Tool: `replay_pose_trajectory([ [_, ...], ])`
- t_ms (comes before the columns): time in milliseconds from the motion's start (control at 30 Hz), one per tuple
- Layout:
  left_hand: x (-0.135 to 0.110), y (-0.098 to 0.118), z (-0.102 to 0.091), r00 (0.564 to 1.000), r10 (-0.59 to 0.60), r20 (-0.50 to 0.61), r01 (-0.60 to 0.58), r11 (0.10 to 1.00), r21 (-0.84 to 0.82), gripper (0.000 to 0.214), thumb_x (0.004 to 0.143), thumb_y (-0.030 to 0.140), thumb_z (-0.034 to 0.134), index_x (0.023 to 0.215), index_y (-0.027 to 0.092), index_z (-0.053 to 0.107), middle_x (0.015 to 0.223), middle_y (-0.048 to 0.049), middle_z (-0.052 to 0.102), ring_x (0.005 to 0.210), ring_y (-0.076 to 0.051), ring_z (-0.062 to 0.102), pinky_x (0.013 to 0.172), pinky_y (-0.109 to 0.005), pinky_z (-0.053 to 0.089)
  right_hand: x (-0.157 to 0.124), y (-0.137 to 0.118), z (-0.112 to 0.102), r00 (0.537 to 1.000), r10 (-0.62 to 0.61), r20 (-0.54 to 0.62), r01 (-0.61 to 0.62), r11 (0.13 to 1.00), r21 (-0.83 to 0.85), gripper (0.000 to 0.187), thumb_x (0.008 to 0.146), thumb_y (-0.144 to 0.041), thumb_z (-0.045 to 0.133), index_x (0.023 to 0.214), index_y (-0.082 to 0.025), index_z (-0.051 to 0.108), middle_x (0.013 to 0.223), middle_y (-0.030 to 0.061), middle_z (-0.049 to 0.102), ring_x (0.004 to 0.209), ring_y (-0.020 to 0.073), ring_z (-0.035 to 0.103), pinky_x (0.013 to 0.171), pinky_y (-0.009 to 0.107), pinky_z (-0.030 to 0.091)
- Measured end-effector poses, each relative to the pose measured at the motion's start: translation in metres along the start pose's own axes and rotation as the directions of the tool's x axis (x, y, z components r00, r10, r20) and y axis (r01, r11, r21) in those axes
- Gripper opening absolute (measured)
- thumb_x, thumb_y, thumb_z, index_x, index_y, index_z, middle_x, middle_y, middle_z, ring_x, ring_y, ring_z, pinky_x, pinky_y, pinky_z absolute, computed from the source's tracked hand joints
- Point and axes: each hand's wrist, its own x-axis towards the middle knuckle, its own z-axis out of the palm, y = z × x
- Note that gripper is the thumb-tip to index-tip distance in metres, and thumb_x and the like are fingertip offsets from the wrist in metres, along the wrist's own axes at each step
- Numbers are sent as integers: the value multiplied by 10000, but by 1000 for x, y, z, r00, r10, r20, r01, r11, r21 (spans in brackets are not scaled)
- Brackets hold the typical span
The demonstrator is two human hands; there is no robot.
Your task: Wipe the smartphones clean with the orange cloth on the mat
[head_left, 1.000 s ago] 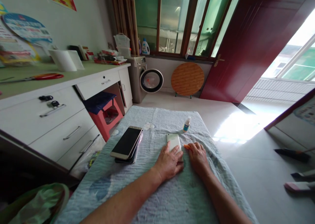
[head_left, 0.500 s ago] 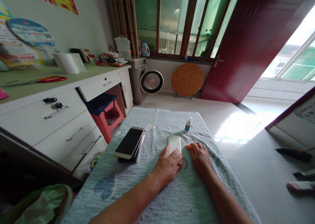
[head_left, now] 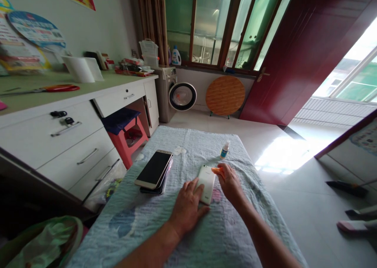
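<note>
A white smartphone [head_left: 207,182] lies back up on the cloth-covered table. My left hand [head_left: 188,205] grips it from the lower left, fingers along its left edge and thumb by its bottom end. Pinched in my right hand [head_left: 230,181] is an orange cloth [head_left: 217,170], touching the phone's upper right corner. A small spray bottle [head_left: 225,150] stands upright just beyond the right hand. To the left rests a stack of several phones [head_left: 156,169], the top one gold-rimmed with its dark screen up.
The tablecloth [head_left: 194,142] is pale blue and wrinkled. On the left stands a white desk with drawers [head_left: 85,154], a red stool [head_left: 126,136] partly under it. A bin [head_left: 47,240] sits at the lower left. Farther back is a washing machine [head_left: 165,95] with its door open.
The right hand has moved the orange cloth from beside the phone onto its upper right corner. The left hand has slid off the phone's back to its lower left side.
</note>
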Motion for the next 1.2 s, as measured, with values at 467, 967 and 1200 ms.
replay_pose_trajectory([
  [467, 8, -16, 5, 1000, 15, -25, -17, 997, -76, 533, 789, 375, 726, 1264, 204, 555, 1313, -102, 551, 1170, -297, 515, 1046, -446, 398, -14, -10, 29, 997, -40, 71, 27, 984, 176, 125, 882, -187, 520, 866, -221, 639, 919, 31, 550, 831, 158, 561, 760, 255, 453],
  [967, 9, -21, 5, 998, 66, -8, -67, 997, -49, 525, 822, 385, 673, 1292, 190, 543, 1327, -119, 540, 1186, -305, 507, 1054, -456, 397, -23, -10, 21, 996, -57, 76, 40, 978, 205, 152, 897, -198, 509, 941, -228, 651, 962, 47, 557, 874, 163, 573, 810, 268, 487],
  [1200, 10, -13, 7, 999, 32, 25, -31, 999, -44, 557, 807, 374, 695, 1299, 175, 526, 1332, -115, 524, 1182, -305, 494, 1057, -438, 388, -25, -5, 14, 995, -46, 85, 26, 975, 221, 146, 904, -246, 500, 946, -233, 639, 962, 61, 564, 878, 184, 577, 809, 297, 502],
])
